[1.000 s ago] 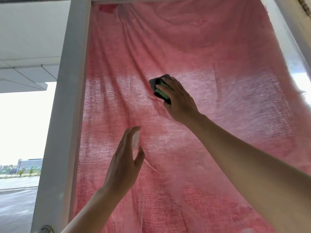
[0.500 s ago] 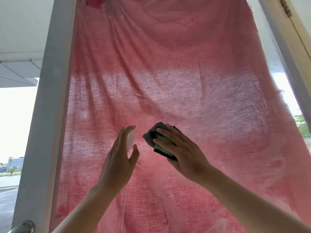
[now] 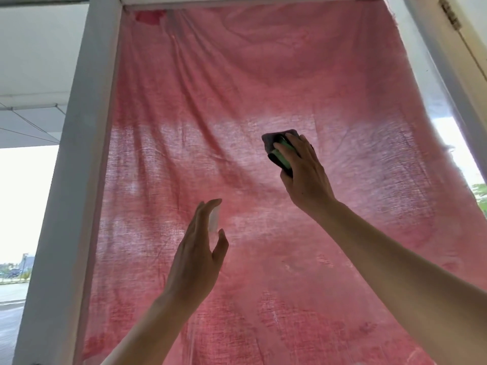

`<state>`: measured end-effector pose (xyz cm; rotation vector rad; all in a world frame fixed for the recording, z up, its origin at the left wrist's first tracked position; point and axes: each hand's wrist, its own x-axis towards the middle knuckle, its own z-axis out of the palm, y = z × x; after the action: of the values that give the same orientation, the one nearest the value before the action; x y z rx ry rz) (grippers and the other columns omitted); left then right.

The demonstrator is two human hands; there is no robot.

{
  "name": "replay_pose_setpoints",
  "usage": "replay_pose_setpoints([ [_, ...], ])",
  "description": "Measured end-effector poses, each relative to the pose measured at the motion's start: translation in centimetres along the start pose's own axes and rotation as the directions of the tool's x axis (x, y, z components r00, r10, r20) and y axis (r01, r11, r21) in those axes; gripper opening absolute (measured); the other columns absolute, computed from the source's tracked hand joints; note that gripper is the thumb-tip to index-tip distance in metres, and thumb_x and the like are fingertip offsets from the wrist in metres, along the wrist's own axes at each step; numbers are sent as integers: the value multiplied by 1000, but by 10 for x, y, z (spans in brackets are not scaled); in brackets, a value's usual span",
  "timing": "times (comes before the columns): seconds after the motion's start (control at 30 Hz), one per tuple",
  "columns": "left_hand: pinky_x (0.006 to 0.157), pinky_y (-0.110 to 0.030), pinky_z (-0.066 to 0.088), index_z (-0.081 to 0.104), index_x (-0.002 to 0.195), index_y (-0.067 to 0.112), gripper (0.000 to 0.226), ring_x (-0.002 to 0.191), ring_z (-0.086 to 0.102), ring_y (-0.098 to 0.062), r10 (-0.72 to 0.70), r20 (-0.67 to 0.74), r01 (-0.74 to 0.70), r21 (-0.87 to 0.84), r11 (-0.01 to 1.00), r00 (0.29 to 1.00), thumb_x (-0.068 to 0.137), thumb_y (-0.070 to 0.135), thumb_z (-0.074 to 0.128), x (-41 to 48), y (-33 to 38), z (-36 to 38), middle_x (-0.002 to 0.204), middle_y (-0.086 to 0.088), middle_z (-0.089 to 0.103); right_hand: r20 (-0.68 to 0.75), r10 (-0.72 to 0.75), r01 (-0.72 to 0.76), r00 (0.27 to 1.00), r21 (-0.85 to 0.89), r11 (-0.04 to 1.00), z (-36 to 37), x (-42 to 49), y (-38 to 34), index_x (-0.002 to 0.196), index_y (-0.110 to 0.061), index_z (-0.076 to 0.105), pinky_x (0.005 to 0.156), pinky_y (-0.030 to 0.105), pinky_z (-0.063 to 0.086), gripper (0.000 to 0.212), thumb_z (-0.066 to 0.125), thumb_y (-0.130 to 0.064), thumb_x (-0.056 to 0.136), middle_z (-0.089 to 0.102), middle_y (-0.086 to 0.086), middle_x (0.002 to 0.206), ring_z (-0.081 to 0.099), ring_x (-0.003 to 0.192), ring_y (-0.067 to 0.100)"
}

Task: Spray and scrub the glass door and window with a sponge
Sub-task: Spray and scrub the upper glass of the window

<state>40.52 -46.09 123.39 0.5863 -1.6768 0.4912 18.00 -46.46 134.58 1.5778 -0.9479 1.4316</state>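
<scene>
Scrubbing under way on a glass door (image 3: 421, 85), where the right hand (image 3: 307, 177) presses a green sponge (image 3: 282, 155) with a dark backing flat against the pane, fingers curled over its upper edge and thumb tucked beneath. The sponge sits in the upper middle of the glass, its long axis slanting from upper left down to lower right, roughly in line with the forearm behind it. The left hand (image 3: 196, 255) is raised lower and to the left, well apart from the sponge, its fingers straight and together and the thumb slightly spread. A pale, translucent shape (image 3: 214, 219) shows beside its fingertips, too unclear to name, and whether the palm touches the glass cannot be told. A pink cloth (image 3: 237, 75) hangs behind the pane, filling most of it between the white door frame (image 3: 79, 159) and a hinged post (image 3: 451, 12) at right. By the look of it, most of the pane lies to the left of and below the sponge, so the right hand alone is placed to carry the next stroke.
</scene>
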Motion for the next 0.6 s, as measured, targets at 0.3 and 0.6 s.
replay_pose_setpoints([
  [0.3,107,-38,36,20,136,46,53,139,36,-19,-15,-14,15,-19,1000,1000,97,25,48,-1,-2,1,151,7,35,40,-160,157,986,58,986,23,34,-37,142,-14,44,118,46,19,54,56,-6,91,30,5,154,14,147,26],
  [0.6,102,-52,44,22,138,40,53,133,43,-27,-38,-45,36,-57,998,998,97,20,49,-1,6,10,146,-2,43,127,-345,337,930,85,938,15,-47,-31,139,-18,49,115,44,28,61,69,-7,83,38,1,150,20,145,22],
])
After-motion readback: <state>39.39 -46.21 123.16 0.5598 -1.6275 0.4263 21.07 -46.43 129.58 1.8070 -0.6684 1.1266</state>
